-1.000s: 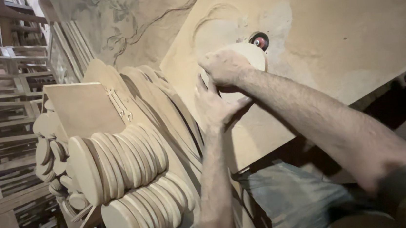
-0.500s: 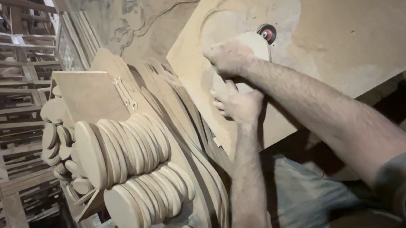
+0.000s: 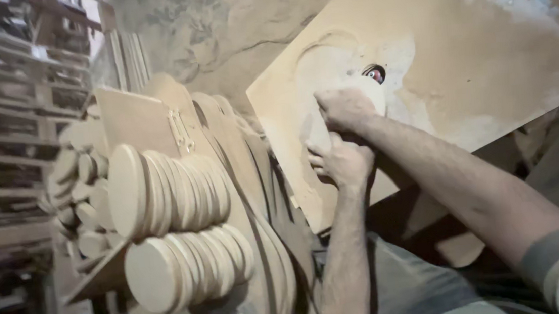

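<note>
Dusty workshop board (image 3: 486, 58) is backing both hands, right hand (image 3: 344, 109) above left hand (image 3: 340, 162), both gripping a pale wooden disc (image 3: 336, 78) flat against it.

Two hands (image 3: 342, 138), one dusty flat board (image 3: 486, 58), and two rows of wooden discs (image 3: 170, 220), too many to count.

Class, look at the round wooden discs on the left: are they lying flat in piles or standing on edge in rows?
Standing on edge. The round wooden discs sit face to face in two rows, their circular faces turned sideways and their rims overlapping.

Pale round wooden disc (image 3: 330, 115), seemingly flat against the dusty board (image 3: 486, 58).
</note>
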